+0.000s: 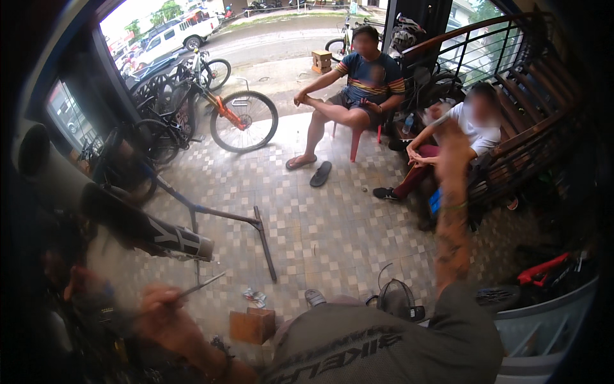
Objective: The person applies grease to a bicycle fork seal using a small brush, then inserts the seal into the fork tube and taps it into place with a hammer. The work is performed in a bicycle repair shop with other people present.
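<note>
My left hand [165,320], at the lower left, is closed round a thin, dark, rod-like tool [206,283]. The tool's tip points up and to the right; its kind does not show. Just above that hand is the end of a dark bicycle frame tube [176,240] with pale lettering. My right arm is raised and stretched out ahead, to the right. At its end my right hand [451,137] is smeared by motion, so its fingers cannot be read. It touches nothing that I can see and overlaps the view of a seated person in white [483,128].
Another person [368,83] sits on a red stool [355,147]. A slatted bench [537,96] lines the right side. Bicycles [243,121] stand at the left, near stand legs [259,224] on the tiled floor. A wooden block [251,326] and a grey bin [543,333] are close by me.
</note>
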A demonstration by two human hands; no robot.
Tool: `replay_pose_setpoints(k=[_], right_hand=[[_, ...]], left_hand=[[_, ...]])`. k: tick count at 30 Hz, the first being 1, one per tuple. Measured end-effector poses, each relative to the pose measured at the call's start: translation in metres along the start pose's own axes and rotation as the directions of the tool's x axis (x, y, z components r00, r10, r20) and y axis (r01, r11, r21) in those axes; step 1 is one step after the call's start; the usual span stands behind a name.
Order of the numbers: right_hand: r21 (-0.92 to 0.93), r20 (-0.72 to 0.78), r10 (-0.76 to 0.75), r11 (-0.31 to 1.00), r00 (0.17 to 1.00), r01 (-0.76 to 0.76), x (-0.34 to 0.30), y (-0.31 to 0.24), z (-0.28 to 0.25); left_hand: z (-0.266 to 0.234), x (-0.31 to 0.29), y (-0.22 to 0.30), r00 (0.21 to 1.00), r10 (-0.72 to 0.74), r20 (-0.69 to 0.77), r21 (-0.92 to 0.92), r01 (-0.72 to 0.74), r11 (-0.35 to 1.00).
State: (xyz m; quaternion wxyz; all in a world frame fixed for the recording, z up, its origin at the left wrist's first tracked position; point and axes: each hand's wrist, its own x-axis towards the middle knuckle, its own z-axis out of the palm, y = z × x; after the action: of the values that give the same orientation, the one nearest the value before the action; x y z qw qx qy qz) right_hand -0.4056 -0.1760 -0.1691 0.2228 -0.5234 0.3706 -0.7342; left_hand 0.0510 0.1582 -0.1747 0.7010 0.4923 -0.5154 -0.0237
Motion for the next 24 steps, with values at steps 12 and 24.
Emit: replay_pose_setpoints(k=[12, 24], right_hand=[[0.685, 0.439, 0.61, 0.248, 0.66, -0.685, -0.223, -0.035, 0.137], [0.621, 0.348, 0.463, 0.538, 0.815, -0.57, -0.227, -0.059, 0.166]], left_hand=[[0.101, -0.036, 0.012, 0.975, -0.141, 0.169, -0.12, 0.163, 0.979], [0.12, -0.038, -0.008, 0.953, -0.293, -0.075, -0.34, 0.252, 0.906]])
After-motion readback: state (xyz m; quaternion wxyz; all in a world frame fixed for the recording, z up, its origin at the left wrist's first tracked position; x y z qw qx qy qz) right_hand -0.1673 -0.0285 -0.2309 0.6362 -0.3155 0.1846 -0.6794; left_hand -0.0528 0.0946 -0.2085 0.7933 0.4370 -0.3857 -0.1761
